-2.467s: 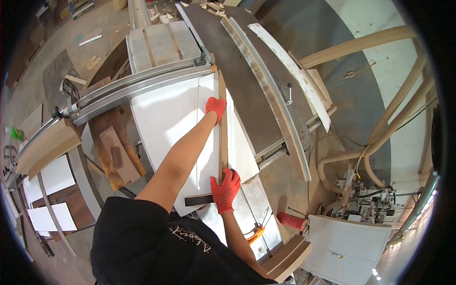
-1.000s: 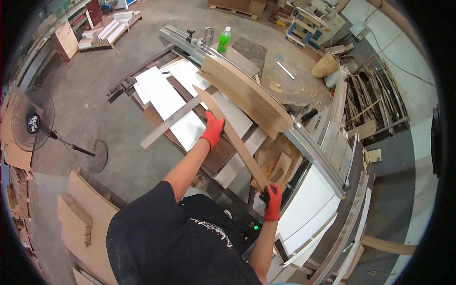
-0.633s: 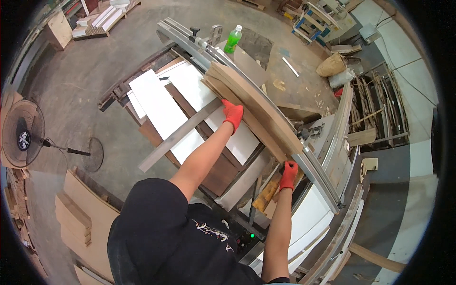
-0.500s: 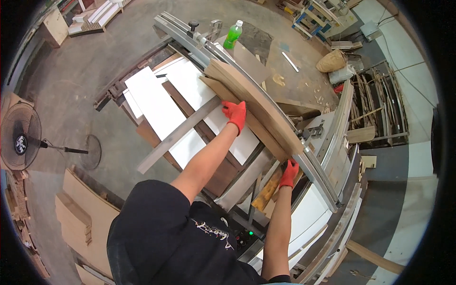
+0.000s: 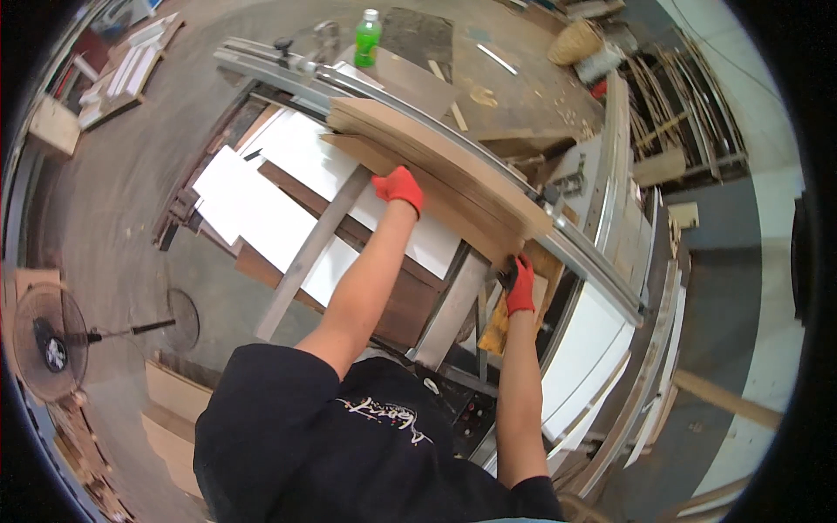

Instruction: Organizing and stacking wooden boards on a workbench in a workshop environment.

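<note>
Two long brown wooden boards lie side by side along a metal fence; the nearer board (image 5: 436, 193) slants from far left to near right beside the farther board (image 5: 436, 139). My left hand (image 5: 399, 190), in a red glove, is closed at the nearer board's edge, beside the end of a grey metal bar (image 5: 312, 253). Its fingertips are partly hidden. At the near right end of the boards, my right hand (image 5: 520, 281), gloved in red with dark fingertips, grips the nearer board's corner. A yellowish wood piece (image 5: 495, 329) lies just below it.
The metal fence (image 5: 436, 126) runs behind the boards. White panels (image 5: 253, 196) lie on the machine's frame at left, another white panel (image 5: 586, 370) at right. A green bottle (image 5: 368, 39) stands beyond the fence. A standing fan (image 5: 52, 340) is at far left.
The whole view has shifted, so the machine sits farther left and higher. My left hand has curled more tightly at the board's edge. My right hand stays at the boards' near end.
</note>
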Motion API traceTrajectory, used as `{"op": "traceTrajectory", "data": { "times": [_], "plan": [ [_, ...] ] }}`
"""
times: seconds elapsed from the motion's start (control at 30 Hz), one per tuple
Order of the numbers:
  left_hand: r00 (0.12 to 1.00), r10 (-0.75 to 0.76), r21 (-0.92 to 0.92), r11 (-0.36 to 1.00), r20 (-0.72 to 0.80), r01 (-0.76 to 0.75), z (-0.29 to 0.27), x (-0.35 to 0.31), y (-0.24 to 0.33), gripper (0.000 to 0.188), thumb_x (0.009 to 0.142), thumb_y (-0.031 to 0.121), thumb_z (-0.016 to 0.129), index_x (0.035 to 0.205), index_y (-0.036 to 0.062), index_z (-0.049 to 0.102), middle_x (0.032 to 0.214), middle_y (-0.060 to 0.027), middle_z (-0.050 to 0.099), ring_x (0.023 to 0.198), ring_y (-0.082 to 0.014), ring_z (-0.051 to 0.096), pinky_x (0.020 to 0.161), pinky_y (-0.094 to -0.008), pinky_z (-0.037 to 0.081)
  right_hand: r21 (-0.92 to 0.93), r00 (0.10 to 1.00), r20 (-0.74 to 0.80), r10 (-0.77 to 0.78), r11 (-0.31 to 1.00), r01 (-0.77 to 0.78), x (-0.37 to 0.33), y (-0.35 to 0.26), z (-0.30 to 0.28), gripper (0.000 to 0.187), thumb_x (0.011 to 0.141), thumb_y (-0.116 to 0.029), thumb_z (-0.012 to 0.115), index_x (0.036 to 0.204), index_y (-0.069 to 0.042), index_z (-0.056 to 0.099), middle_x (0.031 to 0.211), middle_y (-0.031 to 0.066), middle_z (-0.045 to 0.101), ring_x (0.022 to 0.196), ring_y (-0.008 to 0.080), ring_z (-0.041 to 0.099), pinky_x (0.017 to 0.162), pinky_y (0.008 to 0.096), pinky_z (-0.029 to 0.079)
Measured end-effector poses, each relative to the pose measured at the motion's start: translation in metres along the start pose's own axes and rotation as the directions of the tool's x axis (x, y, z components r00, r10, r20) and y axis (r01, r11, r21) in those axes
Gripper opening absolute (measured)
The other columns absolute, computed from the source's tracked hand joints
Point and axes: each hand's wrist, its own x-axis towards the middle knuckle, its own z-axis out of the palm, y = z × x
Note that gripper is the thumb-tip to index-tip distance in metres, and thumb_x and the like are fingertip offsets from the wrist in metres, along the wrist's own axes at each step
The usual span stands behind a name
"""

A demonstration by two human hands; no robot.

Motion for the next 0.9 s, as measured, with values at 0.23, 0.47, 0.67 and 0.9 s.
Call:
{"op": "traceTrajectory", "data": {
  "times": [0.23,0.47,0.67,0.9],
  "plan": [
    [0.931,0.359,0.194,0.920,-0.063,-0.342,-0.010,0.005,-0.035,0.030,0.081,0.032,0.073,0.100,0.0087,0.072,0.105,-0.0091,0.077,0.097,-0.0294,0.073,0.075,-0.0346,0.056,-0.084,0.974,0.059,0.218,0.974,-0.213,0.019,-0.005,-0.005,0.038,0.095,-0.035,0.070,0.122,-0.009,0.064,0.110,0.0084,0.065,0.092,0.0269,0.065,0.074,0.0410,0.057],
    [0.944,0.276,0.043,0.957,0.182,-0.287,-0.037,0.016,-0.002,0.044,0.081,0.025,0.076,0.116,0.0014,0.064,0.113,-0.0167,0.072,0.104,-0.0284,0.072,0.085,-0.0348,0.057,-0.310,0.896,0.138,-0.423,0.840,0.444,0.051,0.026,-0.026,0.039,0.093,-0.039,0.071,0.120,-0.012,0.068,0.114,0.0083,0.070,0.103,0.0340,0.067,0.086,0.0430,0.057],
    [0.870,0.491,-0.572,0.703,-0.040,-0.423,-0.023,0.011,-0.006,0.036,0.092,0.024,0.067,0.122,0.0048,0.060,0.114,-0.0066,0.067,0.102,-0.0201,0.064,0.088,-0.0324,0.052,0.297,0.978,-0.137,0.155,0.949,-0.109,0.028,0.016,0.004,0.048,0.095,-0.036,0.067,0.137,-0.014,0.057,0.136,0.0084,0.059,0.123,0.0339,0.057,0.097,0.0468,0.051],
    [0.932,0.149,-0.898,-0.255,0.331,0.359,-0.024,0.015,0.003,0.052,0.092,0.040,0.065,0.134,0.0100,0.056,0.136,-0.0097,0.059,0.120,-0.0297,0.058,0.101,-0.0469,0.048,0.146,0.989,-0.109,0.102,0.986,-0.086,0.016,-0.005,0.031,0.041,0.093,-0.033,0.067,0.126,-0.011,0.060,0.119,0.0087,0.062,0.107,0.0250,0.058,0.087,0.0447,0.052]
  ]
}}
